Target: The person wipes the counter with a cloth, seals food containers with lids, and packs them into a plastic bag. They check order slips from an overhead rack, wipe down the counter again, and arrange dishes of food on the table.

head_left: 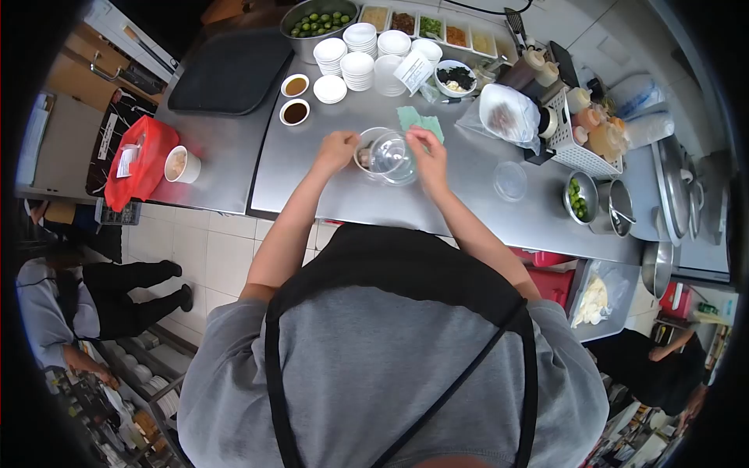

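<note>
On the steel counter point(292, 168) in front of me is a white cup point(363, 160) with pale contents. My left hand point(337, 151) is closed at the cup's left rim. My right hand point(427, 156) pinches the edge of a clear lid point(388, 154), tilted over the right part of the cup. A clear round piece lies under or behind the lid; its shape is hard to make out. Just behind my right hand is a green cloth point(420, 122). Another clear lid point(510, 181) lies to the right.
Stacked white cups point(358, 69), two sauce cups point(295, 112) and a pot of limes point(318, 25) stand at the back. At left are a red bag point(139, 165) and a filled cup point(182, 165). Bowls point(580, 196) and a bottle basket point(581, 132) are at right. Two people stand nearby.
</note>
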{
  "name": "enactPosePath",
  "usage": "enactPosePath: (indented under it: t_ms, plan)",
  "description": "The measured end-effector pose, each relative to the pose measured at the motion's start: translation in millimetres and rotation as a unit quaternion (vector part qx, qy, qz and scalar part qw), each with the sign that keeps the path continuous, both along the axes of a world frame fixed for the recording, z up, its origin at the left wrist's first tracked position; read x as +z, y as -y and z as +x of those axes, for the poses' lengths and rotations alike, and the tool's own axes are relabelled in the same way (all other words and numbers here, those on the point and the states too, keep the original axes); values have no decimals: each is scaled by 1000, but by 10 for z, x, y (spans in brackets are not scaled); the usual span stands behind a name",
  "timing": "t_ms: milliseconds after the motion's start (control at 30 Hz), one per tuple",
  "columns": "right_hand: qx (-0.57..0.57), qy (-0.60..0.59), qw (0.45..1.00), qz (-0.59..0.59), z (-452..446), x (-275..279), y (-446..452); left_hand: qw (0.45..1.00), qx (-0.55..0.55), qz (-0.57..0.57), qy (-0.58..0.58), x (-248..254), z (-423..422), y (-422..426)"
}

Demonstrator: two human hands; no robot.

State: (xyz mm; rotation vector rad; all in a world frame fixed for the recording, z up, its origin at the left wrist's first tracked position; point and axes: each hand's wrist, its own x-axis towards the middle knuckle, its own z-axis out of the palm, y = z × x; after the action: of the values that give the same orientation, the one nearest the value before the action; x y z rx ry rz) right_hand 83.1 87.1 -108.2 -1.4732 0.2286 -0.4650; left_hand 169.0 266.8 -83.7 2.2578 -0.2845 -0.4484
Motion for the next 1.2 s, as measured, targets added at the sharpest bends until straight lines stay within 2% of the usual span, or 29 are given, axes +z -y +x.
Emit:
enactPosePath:
  t_ms: [33,100,233,300,400,467,633,833,967,1033,1067,1100,1133,1167,1200]
  plan:
    - [-3,-3,1000,-20,53,16,-63,1000,-2,3,1,-57,5,21]
    - [-9,-5,1000,-27,172,-122,-155,972,148,-183,-6,-252,0,68]
    - [-18,-7,998,-63,281,-165,-355,967,175,-183,16,-374,-239,272]
    - [-28,4,997,-73,336,-206,-416,957,196,-169,128,-395,-270,288]
    - [-29,3,997,-75,378,-265,-434,949,200,-184,160,-393,-304,258]
    - [-19,-11,998,-65,399,-271,-434,947,209,-186,159,-396,-293,258]
    - [7,-158,985,-70,425,-315,-357,947,221,-202,117,-418,-255,253]
    - [45,-201,977,50,405,-121,-341,957,200,-194,83,-488,-193,221]
    - [40,-196,979,43,447,-170,-352,969,181,-149,80,-417,-187,213]
    - [36,-227,973,25,465,-155,-340,977,172,-114,61,-455,-174,218]
    - [43,-225,973,26,464,-245,-314,972,170,-135,94,-516,-177,243]
    - [25,-190,981,-27,482,-408,-278,964,172,-153,132,-564,-168,243]
    - [12,-150,986,-78,541,-485,-269,967,161,-159,120,-576,-175,229]
    - [24,-156,980,-117,549,-395,-269,967,157,-165,111,-580,-178,217]
    - [37,-160,974,-158,509,-308,-251,962,181,-134,156,-606,-178,247]
